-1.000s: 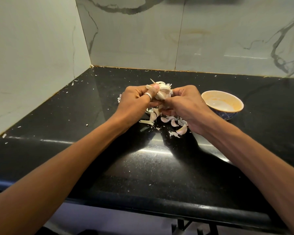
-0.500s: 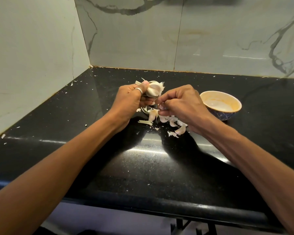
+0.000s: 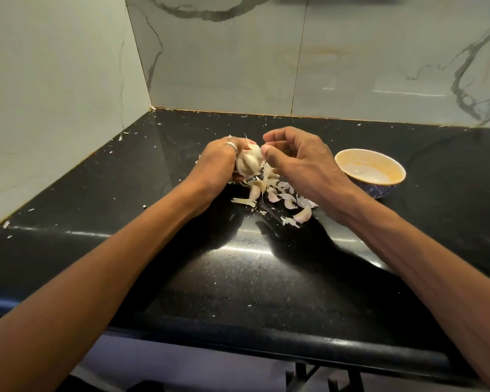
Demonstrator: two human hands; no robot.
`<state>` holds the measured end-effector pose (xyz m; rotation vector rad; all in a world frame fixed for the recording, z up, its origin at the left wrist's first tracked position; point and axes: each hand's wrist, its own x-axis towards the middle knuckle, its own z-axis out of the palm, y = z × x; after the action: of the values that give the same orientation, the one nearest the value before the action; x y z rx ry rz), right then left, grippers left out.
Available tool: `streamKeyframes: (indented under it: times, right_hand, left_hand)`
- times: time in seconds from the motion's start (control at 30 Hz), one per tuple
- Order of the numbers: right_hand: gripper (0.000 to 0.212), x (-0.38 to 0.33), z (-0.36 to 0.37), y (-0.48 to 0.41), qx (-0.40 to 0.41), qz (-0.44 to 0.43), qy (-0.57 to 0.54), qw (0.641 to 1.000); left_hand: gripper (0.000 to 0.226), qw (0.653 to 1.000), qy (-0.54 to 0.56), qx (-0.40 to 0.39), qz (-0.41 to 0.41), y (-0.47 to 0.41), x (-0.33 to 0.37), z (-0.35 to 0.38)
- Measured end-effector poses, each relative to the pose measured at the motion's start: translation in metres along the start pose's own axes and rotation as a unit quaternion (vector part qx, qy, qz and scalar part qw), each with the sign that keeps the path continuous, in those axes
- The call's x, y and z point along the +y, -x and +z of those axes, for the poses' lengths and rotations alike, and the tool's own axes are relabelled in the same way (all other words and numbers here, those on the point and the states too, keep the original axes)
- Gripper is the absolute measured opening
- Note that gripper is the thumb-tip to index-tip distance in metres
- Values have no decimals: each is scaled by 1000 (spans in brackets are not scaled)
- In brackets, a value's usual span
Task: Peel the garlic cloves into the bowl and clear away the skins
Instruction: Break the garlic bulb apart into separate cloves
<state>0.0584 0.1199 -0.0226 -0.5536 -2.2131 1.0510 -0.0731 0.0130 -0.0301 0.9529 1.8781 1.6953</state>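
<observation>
Loose skins and cloves [image 3: 277, 193] litter the black counter [image 3: 238, 278] beneath both hands, with the bowl [image 3: 379, 189] just to their right. The left hand [image 3: 218, 162] grips the garlic bulb [image 3: 248, 165], half hiding it. The right hand [image 3: 300, 162], lower half a second ago, now reaches the bulb, thumb and forefinger apart.

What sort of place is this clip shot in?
Most likely a home kitchen: a black stone counter meets marble-look wall tiles in a corner, and garlic is held over loose skins beside a bowl.
</observation>
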Motion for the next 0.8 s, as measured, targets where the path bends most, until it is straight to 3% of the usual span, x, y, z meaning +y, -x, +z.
streamKeyframes:
  times: [0.3, 0.6, 0.7, 0.8]
  right_hand:
    - [9, 5, 5, -2, 28, -33, 53, 998]
    - [6, 9, 7, -3, 7, -41, 123, 992]
    - [3, 12, 9, -2, -6, -58, 147, 987]
    - [14, 15, 11, -2, -9, -63, 140, 988]
  left_hand:
    - [41, 993, -102, -27, 49, 2, -6, 3]
    - [28, 993, -85, 46, 62, -6, -8, -1]
    - [27, 977, -175, 32, 118, -6, -15, -3]
    - [26, 943, -278, 25, 180, -6, -18, -3]
